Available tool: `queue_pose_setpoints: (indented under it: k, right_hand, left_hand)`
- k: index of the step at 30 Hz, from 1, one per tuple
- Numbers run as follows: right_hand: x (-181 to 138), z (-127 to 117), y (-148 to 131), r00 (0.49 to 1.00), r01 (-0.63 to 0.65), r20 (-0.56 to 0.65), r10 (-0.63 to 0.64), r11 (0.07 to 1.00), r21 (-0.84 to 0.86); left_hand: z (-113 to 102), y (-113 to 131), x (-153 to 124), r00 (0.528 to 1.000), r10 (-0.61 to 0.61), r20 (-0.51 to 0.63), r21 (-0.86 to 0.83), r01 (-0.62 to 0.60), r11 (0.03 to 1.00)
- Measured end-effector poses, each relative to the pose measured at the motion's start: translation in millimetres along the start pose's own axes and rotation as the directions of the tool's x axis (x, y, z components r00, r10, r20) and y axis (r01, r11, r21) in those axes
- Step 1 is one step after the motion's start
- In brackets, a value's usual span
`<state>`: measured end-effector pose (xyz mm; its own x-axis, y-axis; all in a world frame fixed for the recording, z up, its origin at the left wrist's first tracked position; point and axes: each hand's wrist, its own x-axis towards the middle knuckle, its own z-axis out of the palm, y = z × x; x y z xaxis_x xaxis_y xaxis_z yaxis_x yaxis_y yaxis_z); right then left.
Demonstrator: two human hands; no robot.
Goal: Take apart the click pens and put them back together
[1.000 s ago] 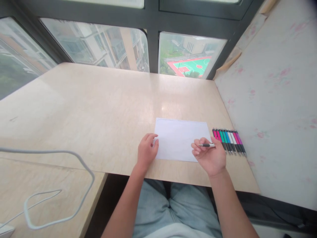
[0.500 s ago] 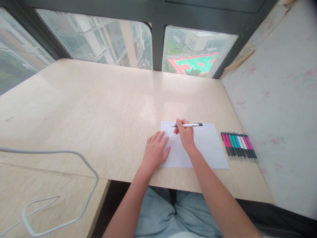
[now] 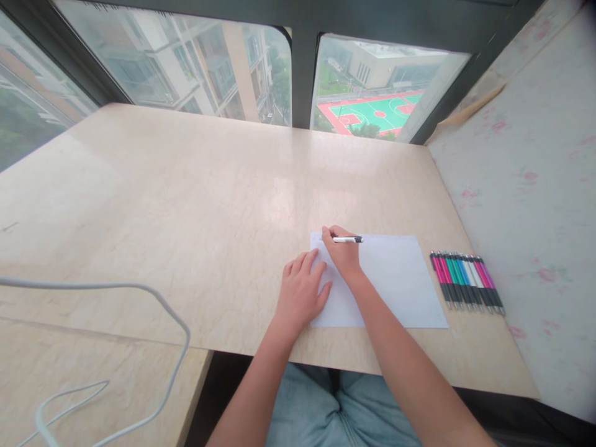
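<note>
A white sheet of paper (image 3: 395, 285) lies on the stone-like tabletop in front of me. My left hand (image 3: 302, 288) rests with spread fingers over the sheet's left edge. Near the paper's upper left corner, my right hand (image 3: 343, 249) is closed around a white and black pen (image 3: 348, 239). The pen's tip points left and is partly hidden by the fingers; its black end sticks out to the right. To the right of the paper lies a row of several pens (image 3: 465, 282) with pink, green, blue, white and purple barrels and black grips.
A pale cable (image 3: 174, 316) loops across the left side, over the tabletop (image 3: 209, 217) and a lower surface at the front left. Windows (image 3: 372, 93) stand along the back. A flowered wall (image 3: 521, 205) bounds the right side.
My right hand has brought the pen down and left to the paper's upper left corner. The left hand stays on the paper's edge. The whole view has shifted slightly.
</note>
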<state>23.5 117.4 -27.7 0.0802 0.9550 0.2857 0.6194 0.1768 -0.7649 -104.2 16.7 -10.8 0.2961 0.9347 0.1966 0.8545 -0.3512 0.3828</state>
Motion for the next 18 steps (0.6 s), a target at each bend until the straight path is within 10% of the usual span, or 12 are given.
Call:
queue_pose_setpoints:
  k: [18]
  right_hand:
    - [0.6, 4.2, -2.6, 0.999, -0.023, 0.030, 0.023, 1.000, -0.007]
  left_hand:
    - [1.4, -2.0, 0.2, 1.000, 0.001, -0.006, -0.034, -0.001, 0.999]
